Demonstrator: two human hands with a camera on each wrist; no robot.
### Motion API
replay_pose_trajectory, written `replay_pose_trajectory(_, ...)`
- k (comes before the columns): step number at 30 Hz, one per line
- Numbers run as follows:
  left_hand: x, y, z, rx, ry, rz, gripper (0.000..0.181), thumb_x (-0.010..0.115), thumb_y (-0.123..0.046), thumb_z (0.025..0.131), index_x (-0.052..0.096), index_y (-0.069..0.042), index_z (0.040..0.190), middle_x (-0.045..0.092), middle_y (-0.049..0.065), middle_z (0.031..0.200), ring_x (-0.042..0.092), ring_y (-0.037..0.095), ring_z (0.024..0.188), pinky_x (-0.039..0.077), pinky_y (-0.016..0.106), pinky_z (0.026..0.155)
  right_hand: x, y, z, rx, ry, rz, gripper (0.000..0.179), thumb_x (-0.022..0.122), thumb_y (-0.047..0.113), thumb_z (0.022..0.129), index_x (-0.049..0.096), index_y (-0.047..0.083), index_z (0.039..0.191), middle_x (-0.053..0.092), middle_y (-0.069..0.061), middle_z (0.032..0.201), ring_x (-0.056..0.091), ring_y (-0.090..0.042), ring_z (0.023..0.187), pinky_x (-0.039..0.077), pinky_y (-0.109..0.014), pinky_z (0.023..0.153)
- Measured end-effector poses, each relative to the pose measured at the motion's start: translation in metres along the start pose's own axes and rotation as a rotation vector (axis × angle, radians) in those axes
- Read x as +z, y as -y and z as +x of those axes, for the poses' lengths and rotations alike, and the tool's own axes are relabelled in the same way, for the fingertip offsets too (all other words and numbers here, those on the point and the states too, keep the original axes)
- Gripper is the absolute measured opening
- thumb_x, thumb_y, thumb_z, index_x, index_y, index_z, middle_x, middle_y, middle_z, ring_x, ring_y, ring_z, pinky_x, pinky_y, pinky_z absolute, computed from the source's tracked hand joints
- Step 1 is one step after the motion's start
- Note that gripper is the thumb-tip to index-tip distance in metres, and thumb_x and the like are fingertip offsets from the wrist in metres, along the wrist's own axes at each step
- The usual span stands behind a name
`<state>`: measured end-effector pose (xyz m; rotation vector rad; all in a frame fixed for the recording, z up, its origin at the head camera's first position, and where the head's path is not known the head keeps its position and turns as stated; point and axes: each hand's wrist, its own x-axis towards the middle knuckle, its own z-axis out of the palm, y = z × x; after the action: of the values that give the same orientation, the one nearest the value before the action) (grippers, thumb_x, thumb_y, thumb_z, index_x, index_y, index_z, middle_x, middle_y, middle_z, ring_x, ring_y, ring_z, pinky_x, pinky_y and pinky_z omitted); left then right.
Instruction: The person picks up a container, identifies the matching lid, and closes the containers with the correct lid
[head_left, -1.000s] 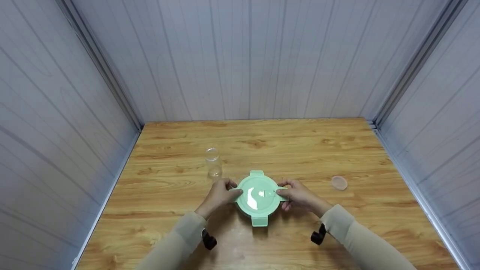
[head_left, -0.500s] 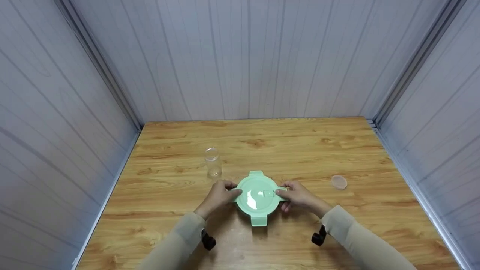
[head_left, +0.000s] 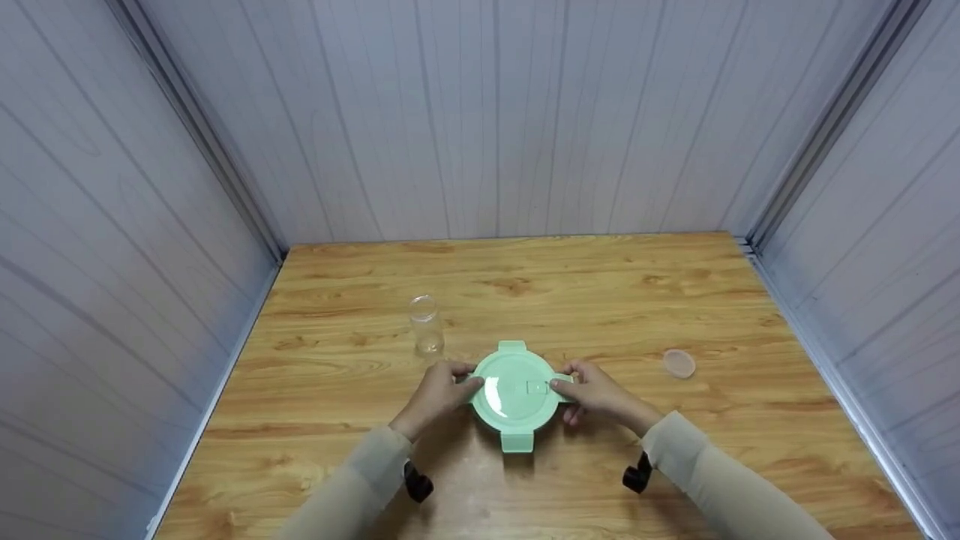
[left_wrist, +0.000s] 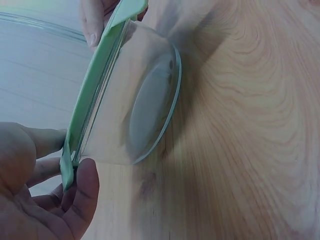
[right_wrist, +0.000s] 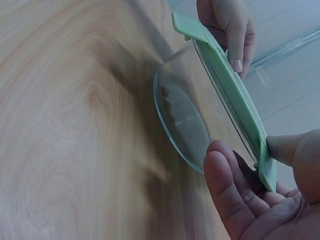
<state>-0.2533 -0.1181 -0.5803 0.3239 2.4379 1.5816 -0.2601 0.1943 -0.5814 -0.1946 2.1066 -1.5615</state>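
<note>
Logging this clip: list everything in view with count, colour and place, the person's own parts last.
Lid: 1, light green, on the glass container, between the hands
Glass container: 1, clear, under the lid
Jar: 1, clear, on the table beyond the left hand
Round disc: 1, translucent pinkish, on the table to the right
Table: 1, yellow-brown wood grain, beneath everything
Wall panels: three sides, pale grey, left, far and right
Left hand: 1, gripping the lid's left tab
Right hand: 1, gripping the lid's right tab
Sleeves: 2, beige, on the forearms
Wrist devices: 2, black, one per wrist
</note>
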Motion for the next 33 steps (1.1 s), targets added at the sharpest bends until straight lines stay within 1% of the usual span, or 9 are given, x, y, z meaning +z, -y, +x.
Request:
replay_pose_trajectory(5,0.001,0.003,0.001,0.013,-0.016,0.025,0.032,0.068,-0.016,0.108,0.074,0.001,0.134,0.077,0.016,0.128,0.070,0.027,0.123,0.058,0.048,0.108,-0.002,-0.004,0.002,-0.024,0.016,0.017,0.028,0.062,0.016,0.112,0.053,-0.007,0.125,0.074,-0.011,0.081,0.071,-0.012,0.059,0.063,-0.027,0.057)
replay_pose_trajectory(11,0.006,0.005,0.004,0.034,-0.053,0.057,0.028,0.063,-0.016,0.110,0.074,0.002,0.130,0.077,0.015,0.125,0.069,0.029,0.124,0.055,0.053,0.113,-0.004,-0.008,0.004,-0.072,0.027,0.020,0.025,0.059,0.012,0.112,0.054,-0.011,0.121,0.076,-0.009,0.079,0.072,-0.010,0.060,0.063,-0.025,0.059)
replay_pose_trajectory(13,0.009,0.006,0.005,0.039,-0.068,0.092,0.030,0.062,-0.021,0.111,0.072,0.001,0.129,0.075,0.016,0.125,0.067,0.030,0.123,0.053,0.054,0.113,-0.003,-0.008,0.004,-0.070,0.023,0.016,0.027,0.059,0.013,0.112,0.054,-0.011,0.123,0.075,-0.008,0.079,0.072,-0.011,0.060,0.063,-0.026,0.059)
replay_pose_trajectory(15,0.013,0.007,0.004,0.049,-0.063,0.132,0.039,0.063,-0.030,0.111,0.068,0.001,0.134,0.071,0.018,0.131,0.065,0.032,0.127,0.051,0.056,0.116,-0.003,-0.009,0.005,-0.071,0.022,0.015,0.032,0.061,0.014,0.111,0.053,-0.012,0.128,0.076,-0.007,0.079,0.072,-0.012,0.061,0.063,-0.027,0.059)
replay_pose_trajectory(19,0.017,0.006,0.004,0.041,0.023,0.176,0.080,0.076,-0.052,0.100,0.049,-0.001,0.156,0.058,0.019,0.150,0.055,0.035,0.142,0.042,0.057,0.124,-0.002,-0.010,0.006,-0.061,0.036,0.036,0.056,0.070,0.014,0.106,0.043,-0.012,0.149,0.076,-0.006,0.084,0.072,-0.015,0.065,0.064,-0.030,0.061)
replay_pose_trajectory(21,0.016,0.006,0.004,0.039,0.080,0.182,0.102,0.084,-0.057,0.092,0.038,-0.003,0.165,0.050,0.020,0.158,0.050,0.035,0.148,0.038,0.057,0.127,-0.003,-0.010,0.006,-0.054,0.048,0.048,0.073,0.076,0.014,0.102,0.036,-0.008,0.159,0.076,-0.007,0.087,0.073,-0.016,0.068,0.064,-0.031,0.062)
replay_pose_trajectory(23,0.012,0.007,0.004,0.051,0.132,0.189,0.116,0.090,-0.056,0.085,0.030,-0.004,0.169,0.046,0.021,0.161,0.047,0.035,0.150,0.036,0.056,0.129,-0.005,-0.010,0.005,-0.045,0.063,0.055,0.086,0.082,0.012,0.097,0.032,-0.003,0.165,0.076,-0.008,0.090,0.074,-0.017,0.071,0.064,-0.032,0.064)
replay_pose_trajectory(28,-0.002,0.011,0.007,0.116,0.237,0.202,0.129,0.101,-0.042,0.076,0.024,-0.001,0.171,0.042,0.019,0.165,0.042,0.033,0.154,0.031,0.053,0.132,-0.010,-0.009,0.003,-0.062,0.106,0.046,0.097,0.088,0.007,0.091,0.031,0.005,0.170,0.077,-0.012,0.097,0.076,-0.020,0.079,0.065,-0.035,0.069)
replay_pose_trajectory(33,-0.010,0.012,0.010,0.146,0.278,0.223,0.127,0.103,-0.035,0.074,0.027,-0.003,0.170,0.047,0.015,0.162,0.044,0.031,0.154,0.031,0.052,0.132,-0.012,-0.009,0.003,-0.103,0.124,0.032,0.098,0.088,0.005,0.089,0.032,0.003,0.169,0.079,-0.011,0.095,0.076,-0.019,0.077,0.064,-0.031,0.067)
